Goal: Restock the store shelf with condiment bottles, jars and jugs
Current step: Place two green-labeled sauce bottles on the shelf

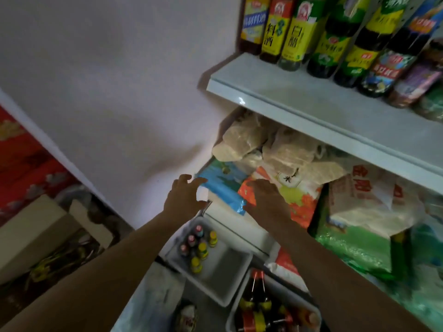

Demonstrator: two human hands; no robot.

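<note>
My left hand [183, 196] hangs open with spread fingers beside the left end of the lower shelf, next to a blue bag [221, 188], holding nothing. My right hand [268, 200] lies palm down on an orange and green bag [299, 200] on that shelf, fingers flat. Below my arms a grey bin [227, 271] holds several small bottles [199, 248] with red and yellow caps. A second bin [230, 317] at the bottom holds dark sauce bottles [257, 293]. The upper white shelf [287, 94] carries a row of condiment bottles [294, 32].
Plastic-wrapped sacks [275, 147] and a white bag with red print [369, 200] crowd the lower shelf. A green sack [354, 245] sits to the right. A white wall [119, 92] runs along the left. Cardboard boxes [36, 231] stand on the floor at left.
</note>
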